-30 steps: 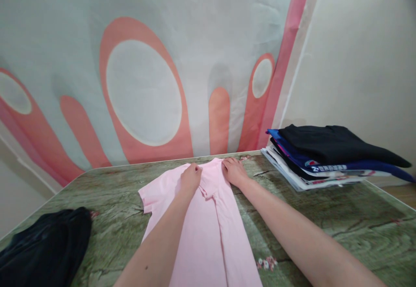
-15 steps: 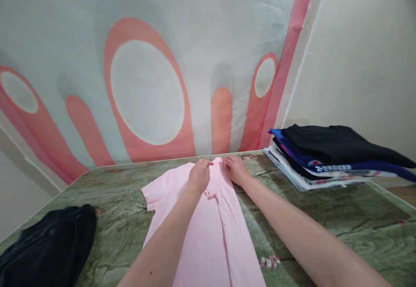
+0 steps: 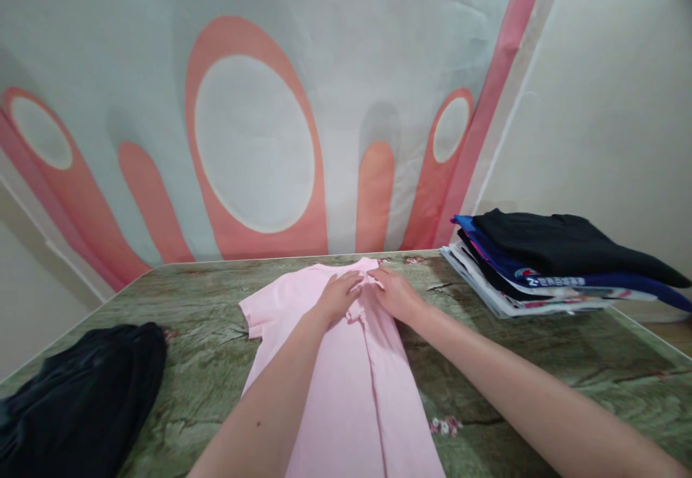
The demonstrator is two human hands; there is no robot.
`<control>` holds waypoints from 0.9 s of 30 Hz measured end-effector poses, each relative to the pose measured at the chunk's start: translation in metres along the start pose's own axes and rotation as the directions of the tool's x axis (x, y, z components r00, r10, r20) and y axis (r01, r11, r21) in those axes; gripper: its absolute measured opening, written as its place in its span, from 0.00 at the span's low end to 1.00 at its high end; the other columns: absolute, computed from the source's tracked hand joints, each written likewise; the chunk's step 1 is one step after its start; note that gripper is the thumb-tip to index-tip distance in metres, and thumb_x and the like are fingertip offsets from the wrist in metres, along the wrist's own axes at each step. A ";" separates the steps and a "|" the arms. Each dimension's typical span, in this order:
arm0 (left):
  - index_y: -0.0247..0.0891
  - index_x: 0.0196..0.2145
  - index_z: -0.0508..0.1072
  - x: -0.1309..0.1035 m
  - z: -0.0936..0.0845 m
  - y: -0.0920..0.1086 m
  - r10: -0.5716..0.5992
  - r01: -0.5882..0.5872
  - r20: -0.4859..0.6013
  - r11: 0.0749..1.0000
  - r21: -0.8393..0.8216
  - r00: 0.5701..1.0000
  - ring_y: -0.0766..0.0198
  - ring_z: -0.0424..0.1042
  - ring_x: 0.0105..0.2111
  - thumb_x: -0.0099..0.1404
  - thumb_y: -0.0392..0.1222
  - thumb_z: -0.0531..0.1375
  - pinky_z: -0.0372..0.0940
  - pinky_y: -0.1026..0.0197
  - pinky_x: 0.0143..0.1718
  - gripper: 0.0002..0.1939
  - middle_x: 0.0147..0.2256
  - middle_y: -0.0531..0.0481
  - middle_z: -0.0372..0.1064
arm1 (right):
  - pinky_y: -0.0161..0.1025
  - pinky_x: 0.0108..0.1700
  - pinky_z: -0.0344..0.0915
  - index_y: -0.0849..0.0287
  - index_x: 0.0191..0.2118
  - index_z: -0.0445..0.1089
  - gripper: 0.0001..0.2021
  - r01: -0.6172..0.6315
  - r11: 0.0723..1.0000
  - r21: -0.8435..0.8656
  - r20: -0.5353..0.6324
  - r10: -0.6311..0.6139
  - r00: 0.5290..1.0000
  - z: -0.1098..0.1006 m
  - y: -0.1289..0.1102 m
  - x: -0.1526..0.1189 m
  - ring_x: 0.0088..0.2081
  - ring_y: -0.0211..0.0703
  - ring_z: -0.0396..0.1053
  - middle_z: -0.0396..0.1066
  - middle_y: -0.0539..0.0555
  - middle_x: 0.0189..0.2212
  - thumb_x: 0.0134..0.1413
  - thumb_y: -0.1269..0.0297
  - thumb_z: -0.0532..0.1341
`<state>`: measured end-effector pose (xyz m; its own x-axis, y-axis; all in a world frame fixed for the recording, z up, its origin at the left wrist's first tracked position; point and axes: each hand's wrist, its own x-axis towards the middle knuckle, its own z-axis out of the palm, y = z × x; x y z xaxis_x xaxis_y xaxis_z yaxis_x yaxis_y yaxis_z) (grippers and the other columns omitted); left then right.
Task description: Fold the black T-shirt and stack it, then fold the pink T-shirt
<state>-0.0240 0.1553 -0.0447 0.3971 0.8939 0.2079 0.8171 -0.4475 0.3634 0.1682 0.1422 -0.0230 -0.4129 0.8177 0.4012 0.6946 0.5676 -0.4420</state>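
A pink short-sleeved shirt (image 3: 340, 391) lies spread on the table, its collar end away from me. Its left sleeve sticks out flat, while the right side is folded inward in a long strip. My left hand (image 3: 340, 296) rests on the upper part near the collar, fingers stretched out and spread on the cloth. Close to its right, my right hand (image 3: 398, 295) has bent fingers on a small bunch of the fabric at the folded edge. Its fingertips are partly hidden in the cloth.
A stack of folded clothes (image 3: 540, 262), black on top with blue and white below, sits at the back right. Dark clothing (image 3: 91, 391) lies in a heap at the left. The wood-patterned table (image 3: 205, 334) meets a patterned wall sheet (image 3: 281, 240) behind.
Both hands have come slightly down from the collar toward me. The left fingers have spread out, and the cloth between the hands is more bunched. The camera view has shifted a little.
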 end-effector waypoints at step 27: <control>0.38 0.34 0.76 -0.001 -0.015 0.019 0.087 -0.048 0.124 0.955 -0.291 0.989 0.65 0.69 0.30 0.50 0.34 0.58 0.63 0.66 0.32 0.13 0.32 0.52 0.69 | 0.45 0.55 0.63 0.59 0.53 0.66 0.16 0.267 0.957 0.116 0.070 -0.276 0.959 -0.027 -0.066 -0.116 0.53 0.46 0.65 0.68 0.60 0.52 0.61 0.69 0.53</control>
<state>-0.0155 0.1453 -0.0245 0.5153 0.8479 0.1248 0.6401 -0.4775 0.6019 0.1858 0.0072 -0.0190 -0.6287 0.6342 0.4500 0.4863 0.7722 -0.4089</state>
